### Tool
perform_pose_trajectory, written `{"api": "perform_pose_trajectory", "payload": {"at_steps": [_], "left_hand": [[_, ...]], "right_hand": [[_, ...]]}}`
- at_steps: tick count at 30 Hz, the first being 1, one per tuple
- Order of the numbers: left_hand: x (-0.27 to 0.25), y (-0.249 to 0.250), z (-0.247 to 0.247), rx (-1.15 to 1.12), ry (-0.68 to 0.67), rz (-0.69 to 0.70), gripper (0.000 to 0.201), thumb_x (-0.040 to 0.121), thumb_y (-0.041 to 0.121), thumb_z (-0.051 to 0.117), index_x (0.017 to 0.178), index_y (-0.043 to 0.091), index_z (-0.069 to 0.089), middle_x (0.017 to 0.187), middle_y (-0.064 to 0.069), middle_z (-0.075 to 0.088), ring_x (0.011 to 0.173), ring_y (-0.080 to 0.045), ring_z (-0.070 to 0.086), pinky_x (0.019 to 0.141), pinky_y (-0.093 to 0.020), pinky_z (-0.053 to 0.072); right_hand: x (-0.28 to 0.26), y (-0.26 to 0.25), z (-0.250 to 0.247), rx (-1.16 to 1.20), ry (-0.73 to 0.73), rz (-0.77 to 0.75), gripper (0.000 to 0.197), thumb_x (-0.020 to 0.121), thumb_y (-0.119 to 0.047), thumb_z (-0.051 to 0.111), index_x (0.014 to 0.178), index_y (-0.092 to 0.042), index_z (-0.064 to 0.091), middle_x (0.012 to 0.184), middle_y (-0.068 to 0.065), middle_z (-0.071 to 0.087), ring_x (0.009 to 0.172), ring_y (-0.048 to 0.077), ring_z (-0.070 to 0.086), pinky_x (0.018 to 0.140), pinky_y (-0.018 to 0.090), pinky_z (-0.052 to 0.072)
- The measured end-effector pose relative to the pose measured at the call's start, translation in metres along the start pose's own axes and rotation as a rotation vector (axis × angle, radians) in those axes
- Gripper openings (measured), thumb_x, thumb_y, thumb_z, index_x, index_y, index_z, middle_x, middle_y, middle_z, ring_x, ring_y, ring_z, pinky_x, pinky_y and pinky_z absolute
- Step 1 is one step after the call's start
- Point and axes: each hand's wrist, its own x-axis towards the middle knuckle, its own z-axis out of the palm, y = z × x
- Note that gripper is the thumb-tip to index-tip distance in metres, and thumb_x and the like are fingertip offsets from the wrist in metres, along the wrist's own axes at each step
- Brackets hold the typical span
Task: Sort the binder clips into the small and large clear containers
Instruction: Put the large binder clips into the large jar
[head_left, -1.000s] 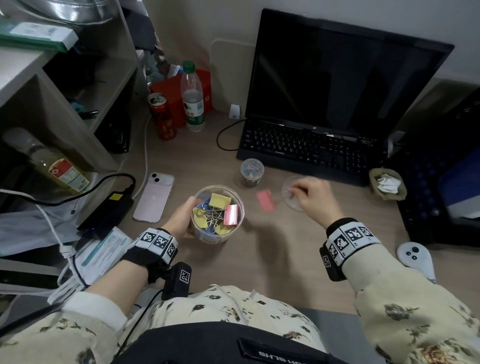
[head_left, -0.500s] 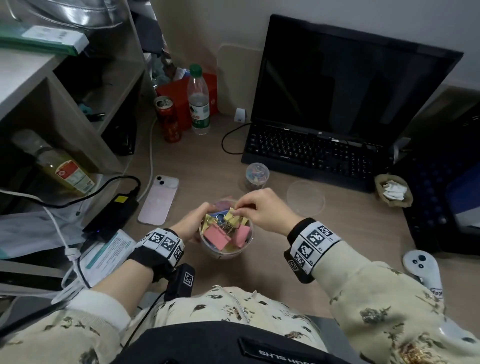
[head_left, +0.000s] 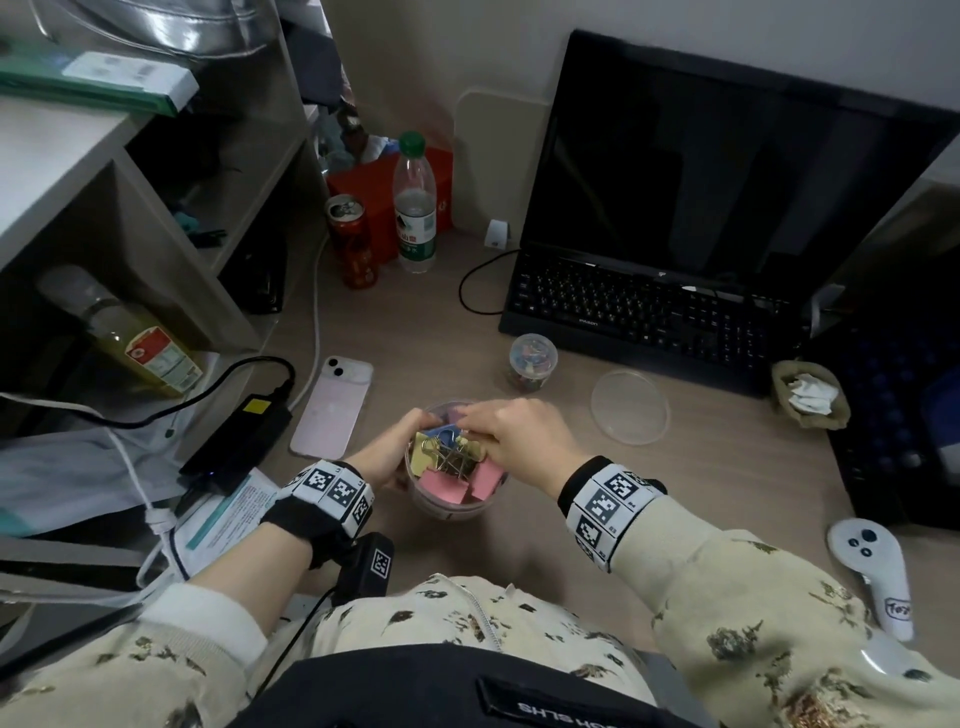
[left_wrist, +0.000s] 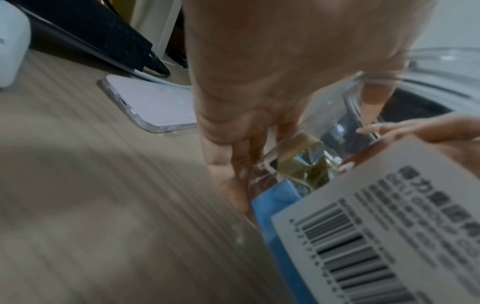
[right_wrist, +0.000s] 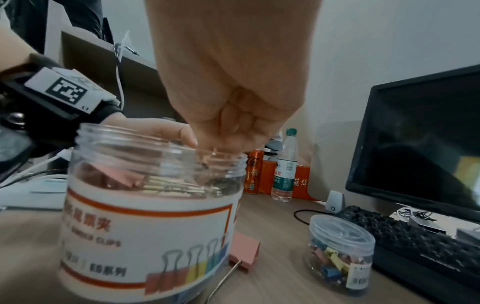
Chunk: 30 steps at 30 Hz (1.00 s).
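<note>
Large clear container (head_left: 451, 506), mouth open, on the tabletop (head_left: 426, 332) at the front edge, near the person's lap. Inside: pink, yellow and blue binder clips (head_left: 451, 465), wire handles tangled together in the middle.

Left hand (head_left: 387, 460) wraps the container's left wall and steadies it. Right hand (head_left: 519, 441) reaches over the rim, fingertips down among the clips; the wrist view shows fingers bunched just inside the mouth, but whether this grip has closed on a clip I cannot tell.

One pink clip (right_wrist: 244, 256) lies on the tabletop against the container's foot, far side. Beyond the container sits the small clear container (head_left: 532, 361), lidded, holding small clips; a loose clear lid (head_left: 629, 408) lies right of the large container, in front of the keyboard (head_left: 649, 317).

Risks, as judged:
- Tangled handles: lifting one clip may drag others out and scatter them.
- Container looks full to the neck; added clips could sit proud and block the lid.
- Any small clip still needs the small container opened first.
</note>
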Motion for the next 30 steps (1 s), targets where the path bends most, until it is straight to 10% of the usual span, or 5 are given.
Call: {"api": "perform_pose_trajectory", "payload": {"at_steps": [3,7,13,18,30], "left_hand": [[0.006,0.004,-0.011,-0.022,0.007,0.004,0.042,0.094,0.047,0.033,0.101,0.016,0.062,0.081,-0.009,0.061,0.078,-0.022,0.055,0.068,-0.030,0.040],[0.018,0.003,-0.034,-0.088,0.072,-0.014,0.039,0.085,0.053,0.041,0.089,0.023,0.066,0.077,-0.005,0.066,0.082,-0.026,0.059,0.078,-0.036,0.044],[0.019,0.002,-0.050,-0.108,0.021,-0.053,0.046,0.070,0.055,0.045,0.089,0.019,0.066,0.076,-0.006,0.069,0.078,-0.027,0.063,0.076,-0.036,0.045],[0.020,0.002,-0.054,-0.071,0.030,-0.052,0.040,0.093,0.047,0.035,0.089,0.019,0.063,0.080,-0.006,0.066,0.078,-0.025,0.061,0.073,-0.034,0.044],[0.020,0.009,-0.047,-0.057,-0.013,-0.080,0.061,0.060,0.062,0.047,0.096,0.018,0.067,0.087,-0.006,0.070,0.085,-0.026,0.064,0.090,-0.043,0.046]], "right_hand": [[0.004,0.009,-0.002,0.048,0.289,0.057,0.014,0.090,-0.025,0.063,0.099,-0.023,0.074,0.102,-0.009,0.073,0.087,0.016,0.069,0.062,0.037,0.058],[0.014,0.028,-0.009,0.131,0.407,0.291,0.018,0.094,-0.025,0.054,0.109,-0.026,0.064,0.110,-0.011,0.067,0.094,0.015,0.064,0.071,0.034,0.054],[0.027,0.044,0.024,0.078,-0.201,0.365,0.055,0.088,-0.029,0.056,0.141,-0.028,0.040,0.143,-0.004,0.042,0.123,0.021,0.051,0.092,0.039,0.048],[0.035,0.045,0.055,0.019,-0.400,0.386,0.087,0.077,-0.049,0.070,0.148,-0.029,0.024,0.145,0.003,0.032,0.122,0.029,0.049,0.093,0.039,0.046],[0.031,0.054,0.075,0.056,-0.459,0.471,0.044,0.082,-0.023,0.065,0.123,-0.018,0.050,0.117,0.012,0.044,0.098,0.036,0.060,0.079,0.036,0.048]]}}
